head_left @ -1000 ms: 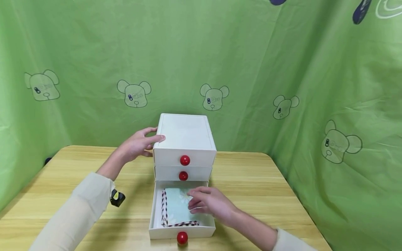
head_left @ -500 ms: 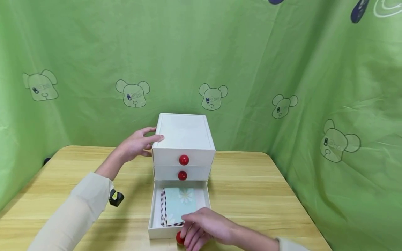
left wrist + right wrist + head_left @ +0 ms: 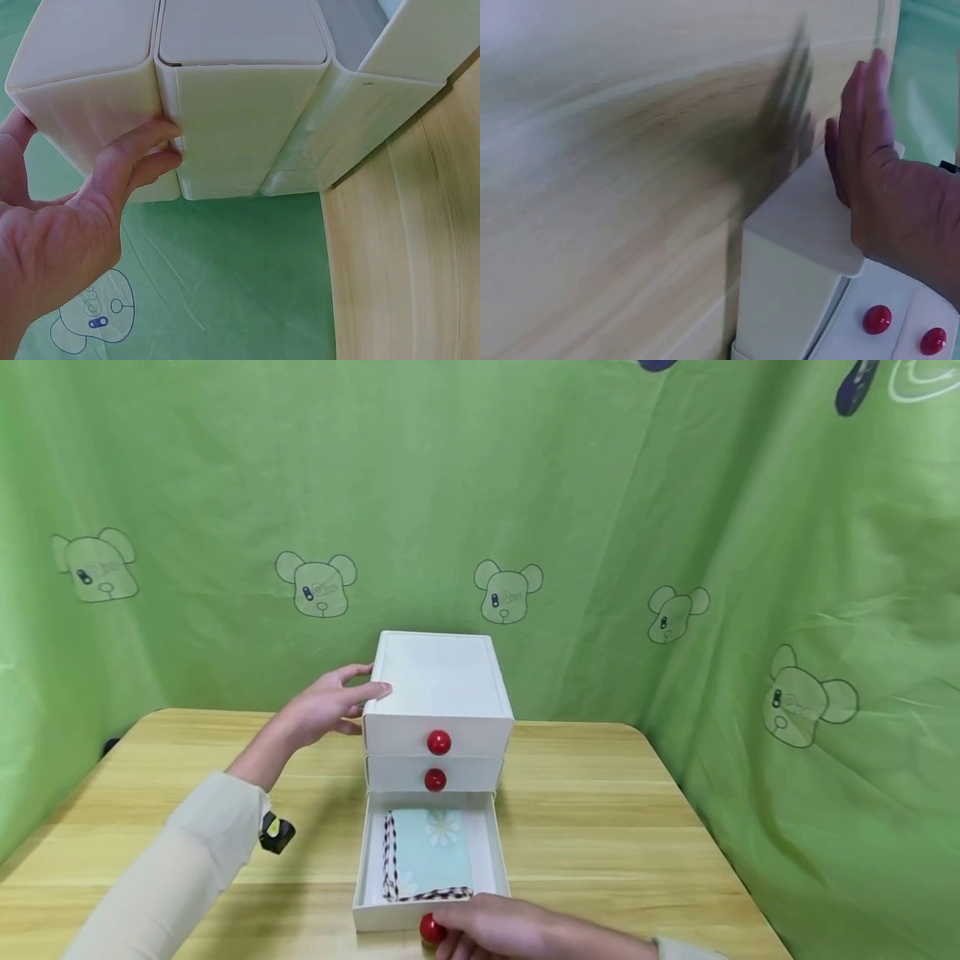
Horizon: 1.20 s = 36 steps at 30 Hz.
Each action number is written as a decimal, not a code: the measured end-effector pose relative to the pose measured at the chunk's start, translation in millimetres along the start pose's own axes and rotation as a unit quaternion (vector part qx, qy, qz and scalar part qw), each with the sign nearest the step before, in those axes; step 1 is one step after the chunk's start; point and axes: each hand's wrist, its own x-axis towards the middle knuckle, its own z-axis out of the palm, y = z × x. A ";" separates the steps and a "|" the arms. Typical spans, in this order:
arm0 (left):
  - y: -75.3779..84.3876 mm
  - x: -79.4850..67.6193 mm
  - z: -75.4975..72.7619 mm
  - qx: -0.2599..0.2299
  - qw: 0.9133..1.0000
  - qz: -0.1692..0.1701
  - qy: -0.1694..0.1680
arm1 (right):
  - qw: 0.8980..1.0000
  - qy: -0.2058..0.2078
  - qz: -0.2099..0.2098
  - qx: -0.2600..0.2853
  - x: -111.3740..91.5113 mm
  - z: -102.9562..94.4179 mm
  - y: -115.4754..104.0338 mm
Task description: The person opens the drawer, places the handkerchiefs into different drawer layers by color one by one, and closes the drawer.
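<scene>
A white three-drawer cabinet (image 3: 442, 672) stands on the wooden table. Its bottom drawer (image 3: 491, 852) is pulled out, while the upper two are closed. Inside lies a folded light-blue handkerchief (image 3: 427, 852) with white flowers and a dark-and-white patterned edge. My left hand (image 3: 326, 703) grips the cabinet's upper left side, thumb on top and fingers against the side (image 3: 142, 150). At the drawer's front, my right hand (image 3: 498, 928) is at the red knob (image 3: 432, 929), its thumb touching it. In the right wrist view some fingers (image 3: 874, 112) look straight, and that knob is hidden.
Two more red knobs (image 3: 438, 742) mark the upper drawers. A green curtain (image 3: 600, 527) with bear-head drawings surrounds the wooden table (image 3: 592, 843). A small black-and-yellow object (image 3: 277, 833) shows beside my left sleeve.
My right hand has moved from above the handkerchief in the drawer, toward me and down, to the bottom knob. My left hand has kept its place on the cabinet; the drawer looks unmoved.
</scene>
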 end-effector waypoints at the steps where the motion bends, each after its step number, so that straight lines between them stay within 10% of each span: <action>1: 0.1 0.1 -0.1 0.000 1.000 0.002 -0.001 | 1.000 -0.001 0.000 0.003 1.0 0.7 1.2; 16: -0.1 -1.1 0.8 0.002 1.000 0.001 -0.003 | 0.992 0.121 -0.022 0.036 14.5 18.3 7.9; 36: 0.4 0.1 1.2 -0.005 1.000 0.006 -0.004 | 0.979 0.114 -0.047 0.165 33.9 1.0 -1.9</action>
